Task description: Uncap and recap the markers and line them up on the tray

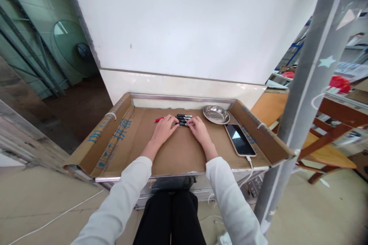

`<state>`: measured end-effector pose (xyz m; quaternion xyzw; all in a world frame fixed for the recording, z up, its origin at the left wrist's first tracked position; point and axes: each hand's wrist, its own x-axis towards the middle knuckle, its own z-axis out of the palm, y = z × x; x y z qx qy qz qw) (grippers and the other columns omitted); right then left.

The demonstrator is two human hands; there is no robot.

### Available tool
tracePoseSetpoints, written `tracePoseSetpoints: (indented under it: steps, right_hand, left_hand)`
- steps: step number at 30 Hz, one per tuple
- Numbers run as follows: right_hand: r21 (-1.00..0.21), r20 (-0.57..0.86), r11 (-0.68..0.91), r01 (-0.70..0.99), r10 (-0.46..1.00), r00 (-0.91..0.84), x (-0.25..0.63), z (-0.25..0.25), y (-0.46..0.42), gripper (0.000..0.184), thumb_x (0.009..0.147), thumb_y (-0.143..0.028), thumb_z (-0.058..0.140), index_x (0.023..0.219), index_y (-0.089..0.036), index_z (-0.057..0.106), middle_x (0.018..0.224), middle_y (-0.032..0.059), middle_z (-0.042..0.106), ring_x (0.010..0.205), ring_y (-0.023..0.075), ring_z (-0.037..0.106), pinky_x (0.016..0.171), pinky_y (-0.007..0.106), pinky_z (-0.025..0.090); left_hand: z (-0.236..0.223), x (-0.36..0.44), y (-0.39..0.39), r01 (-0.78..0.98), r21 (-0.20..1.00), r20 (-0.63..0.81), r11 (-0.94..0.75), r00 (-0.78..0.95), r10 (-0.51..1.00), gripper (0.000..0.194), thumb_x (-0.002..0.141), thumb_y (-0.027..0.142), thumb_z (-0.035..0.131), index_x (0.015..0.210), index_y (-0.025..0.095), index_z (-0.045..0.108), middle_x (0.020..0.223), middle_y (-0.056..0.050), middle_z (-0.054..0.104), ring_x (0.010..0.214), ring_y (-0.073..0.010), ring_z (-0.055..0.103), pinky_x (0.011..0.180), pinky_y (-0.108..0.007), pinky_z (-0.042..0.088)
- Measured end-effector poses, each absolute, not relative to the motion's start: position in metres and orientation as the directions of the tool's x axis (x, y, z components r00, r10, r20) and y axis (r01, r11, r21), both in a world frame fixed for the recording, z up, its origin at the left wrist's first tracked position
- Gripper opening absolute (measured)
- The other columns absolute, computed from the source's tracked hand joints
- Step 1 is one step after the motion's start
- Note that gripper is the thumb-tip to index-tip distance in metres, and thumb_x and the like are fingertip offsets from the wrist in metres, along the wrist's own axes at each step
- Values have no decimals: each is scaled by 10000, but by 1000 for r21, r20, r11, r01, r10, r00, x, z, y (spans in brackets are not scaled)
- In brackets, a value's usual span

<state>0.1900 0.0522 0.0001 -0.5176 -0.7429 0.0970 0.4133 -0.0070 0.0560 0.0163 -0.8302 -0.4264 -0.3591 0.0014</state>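
Your left hand [166, 125] and right hand [198, 126] frame the slim black pens [184, 117] near the far edge's middle
In your brown cardboard-lined tray [184, 151], your fingers curl at the pens' opposite ends, whether clamped you cannot tell; a red pen [159, 119] lies beside your left hand, a round shiny metal dish [216, 115] sits at the far right corner

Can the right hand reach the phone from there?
Probably yes. The right hand is at the black pens, and the phone lies off to its right. Only bare cardboard shows between them, so nothing seems to block the way.
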Motion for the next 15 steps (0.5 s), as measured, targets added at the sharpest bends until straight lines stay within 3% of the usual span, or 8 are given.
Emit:
tracePoseSetpoints:
  steps: [5, 9, 15]
  right_hand:
    - [-560, 529, 424, 711, 844, -87, 188, 6, 46, 157, 866, -274, 444, 898, -211, 585, 845, 35, 522, 784, 158, 528, 722, 276, 448]
    - [-562, 538, 455, 691, 835, -113, 187, 7, 45, 157, 859, -281, 444, 876, -208, 582, 845, 39, 533, 779, 156, 532, 725, 278, 453]
    - [-574, 517, 478, 665, 841, -158, 185, 6, 46, 151, 850, -285, 449, 859, -212, 582, 880, 39, 550, 780, 148, 545, 727, 276, 457]
  left_hand:
    - [24, -15, 54, 789, 384, 705, -479, 84, 704, 191, 902, 359, 436, 856, 205, 541, 861, -20, 629, 781, -158, 571, 731, -282, 390]
    - [26, -23, 56, 849, 452, 703, -275, -149, 696, 265, 907, 427, 398, 847, 204, 527, 807, -27, 632, 751, -179, 566, 703, -292, 373]
    - [23, -26, 58, 926, 374, 596, -53, -197, 778, 345, 929, 406, 307, 861, 197, 573, 897, -86, 622, 868, -234, 554, 746, -332, 373]
